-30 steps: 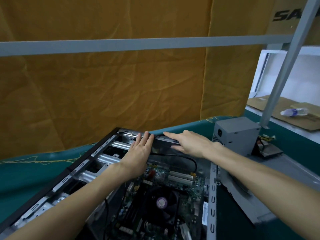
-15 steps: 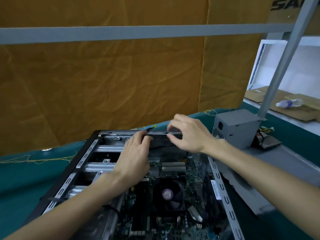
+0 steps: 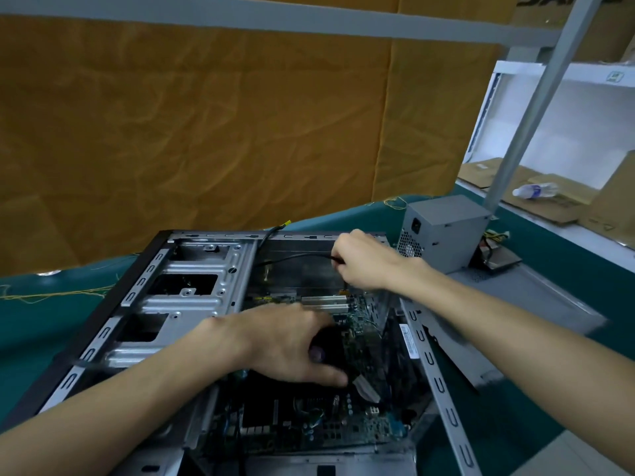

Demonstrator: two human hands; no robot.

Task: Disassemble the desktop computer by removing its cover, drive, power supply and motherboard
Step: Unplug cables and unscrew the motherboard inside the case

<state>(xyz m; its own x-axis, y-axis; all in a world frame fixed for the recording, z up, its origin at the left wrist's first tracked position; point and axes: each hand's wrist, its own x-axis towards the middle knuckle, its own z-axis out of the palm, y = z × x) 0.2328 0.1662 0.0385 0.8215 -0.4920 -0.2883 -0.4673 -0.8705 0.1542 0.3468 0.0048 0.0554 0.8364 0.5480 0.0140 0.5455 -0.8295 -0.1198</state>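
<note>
The open desktop case lies on its side on the teal bench, cover off. Its green motherboard sits inside, with a black CPU fan in the middle. My left hand lies over the fan, fingers curled down around it; the hand is blurred. Near the case's far edge my right hand pinches a thin black cable that runs leftward. The grey power supply stands outside the case at the right, on the removed grey cover panel.
Empty silver drive bays fill the case's left side. A grey frame post rises behind the power supply. A plastic bottle lies on cardboard at the far right. An orange cloth hangs behind the bench.
My left hand dropped from the case's far edge down onto the CPU fan. My right hand let go of that edge and took hold of the black cable.
</note>
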